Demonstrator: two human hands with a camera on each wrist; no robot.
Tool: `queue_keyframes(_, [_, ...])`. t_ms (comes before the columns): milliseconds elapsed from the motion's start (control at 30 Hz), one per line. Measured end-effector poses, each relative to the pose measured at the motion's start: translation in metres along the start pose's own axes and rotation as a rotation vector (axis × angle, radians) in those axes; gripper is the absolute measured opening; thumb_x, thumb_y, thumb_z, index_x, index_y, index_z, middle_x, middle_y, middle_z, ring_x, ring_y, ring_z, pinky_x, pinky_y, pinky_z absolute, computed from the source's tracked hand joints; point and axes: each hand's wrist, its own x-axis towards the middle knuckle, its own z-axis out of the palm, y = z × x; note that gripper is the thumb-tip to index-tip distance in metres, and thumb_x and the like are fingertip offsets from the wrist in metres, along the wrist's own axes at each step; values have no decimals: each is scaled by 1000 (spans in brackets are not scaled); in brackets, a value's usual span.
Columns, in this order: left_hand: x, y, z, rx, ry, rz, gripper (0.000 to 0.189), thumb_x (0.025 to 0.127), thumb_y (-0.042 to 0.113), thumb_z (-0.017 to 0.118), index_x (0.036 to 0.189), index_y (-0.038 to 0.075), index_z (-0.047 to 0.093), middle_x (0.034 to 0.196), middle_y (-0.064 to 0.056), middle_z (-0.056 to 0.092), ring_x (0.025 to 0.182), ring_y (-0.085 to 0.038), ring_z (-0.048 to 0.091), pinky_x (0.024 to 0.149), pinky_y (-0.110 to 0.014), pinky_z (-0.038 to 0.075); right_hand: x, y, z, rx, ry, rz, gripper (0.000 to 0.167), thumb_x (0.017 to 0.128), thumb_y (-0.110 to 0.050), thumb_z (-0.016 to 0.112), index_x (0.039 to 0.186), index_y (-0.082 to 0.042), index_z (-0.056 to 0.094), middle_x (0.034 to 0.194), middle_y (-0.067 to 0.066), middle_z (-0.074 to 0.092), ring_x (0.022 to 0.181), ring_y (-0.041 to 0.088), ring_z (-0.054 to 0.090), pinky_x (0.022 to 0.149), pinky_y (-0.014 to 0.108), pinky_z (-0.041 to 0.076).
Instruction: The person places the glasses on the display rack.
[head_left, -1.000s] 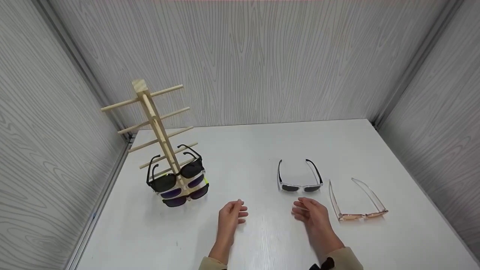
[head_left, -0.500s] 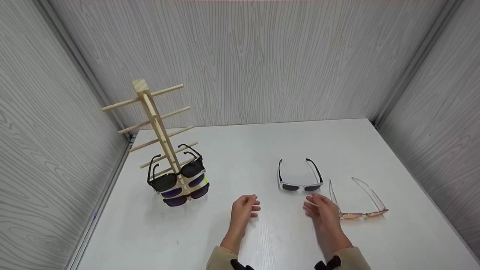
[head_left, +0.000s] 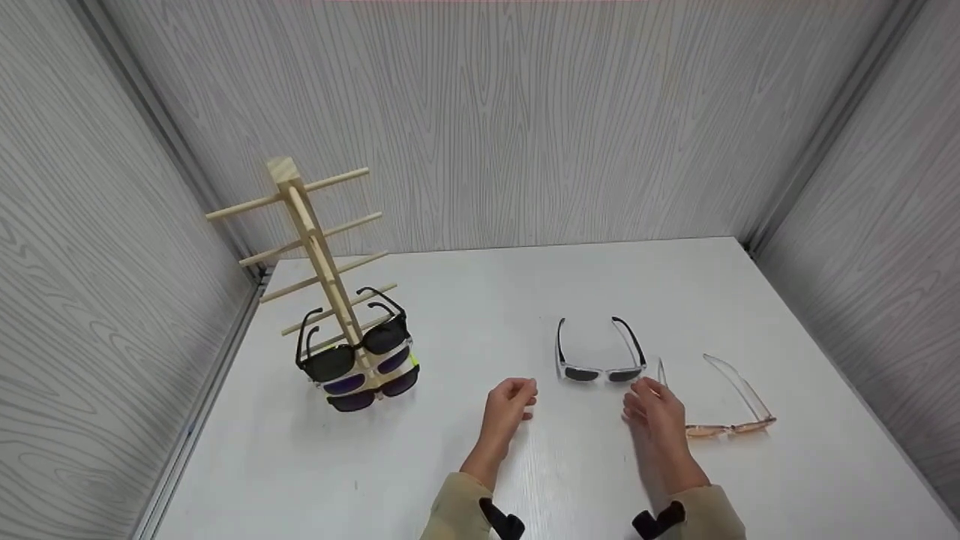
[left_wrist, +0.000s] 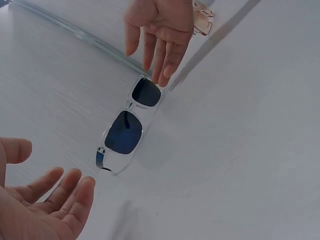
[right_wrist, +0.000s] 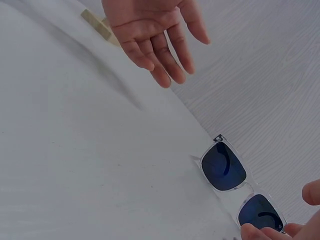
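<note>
Clear-framed sunglasses (head_left: 600, 374) with dark lenses lie on the white table, their black-tipped arms unfolded toward the back. My right hand (head_left: 657, 416) hovers just in front of their right lens, fingers loosely bent and holding nothing. To the left of them my left hand (head_left: 508, 411) is held above the table, also with nothing in it. The left wrist view shows relaxed, spread fingers (left_wrist: 75, 205) apart from the sunglasses (left_wrist: 123, 132). Pink-tinted clear glasses (head_left: 731, 429) lie to the right, partly hidden behind my right hand.
A wooden eyewear stand (head_left: 319, 255) with several crossbars rises at the left. Black sunglasses (head_left: 330, 363) and further pairs below hang on its lower bars. Grey wood-grain panels (head_left: 480, 127) enclose the table (head_left: 480, 300) at the back and sides.
Both hands have moved right and slightly forward, the left one farther. My right hand now covers part of the pink-tinted glasses. None of the eyewear has moved.
</note>
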Motion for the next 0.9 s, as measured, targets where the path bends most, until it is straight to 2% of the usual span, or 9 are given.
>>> queue_keyframes(267, [7,0,14,-43,8,-49,41,91,36,58,108,-1,61,102,-17,62,91,-25,61,75,-34,54,7,-4,-1,-27,13,15,61,100,-29,41,146,1,14,142,23,35,125,33,40,98,37,42])
queue_keyframes(467, [10,-5,21,-67,66,-66,36,92,31,57,111,0,61,102,-17,62,93,-27,61,74,-34,55,15,-4,3,39,10,54,65,99,-28,42,148,-2,7,144,25,29,128,33,37,101,39,39])
queue_keyframes(600, [14,-10,27,-95,81,-76,34,92,28,57,112,0,61,102,-18,62,91,-26,62,73,-34,55,20,-4,6,57,21,74,66,99,-28,42,148,-4,6,146,24,26,130,32,36,103,39,37])
queue_keyframes(733, [19,-14,34,-118,100,-60,33,93,27,55,113,0,59,105,-18,62,92,-27,62,72,-33,55,24,-8,7,86,40,87,64,99,-27,42,148,-4,7,147,24,24,131,32,34,104,38,36])
queue_keyframes(900, [24,-15,40,-131,105,-64,34,94,28,53,114,1,58,107,-17,62,94,-26,62,72,-32,55,30,-11,8,102,55,60,63,99,-24,41,148,-1,10,147,24,23,131,31,31,104,38,36])
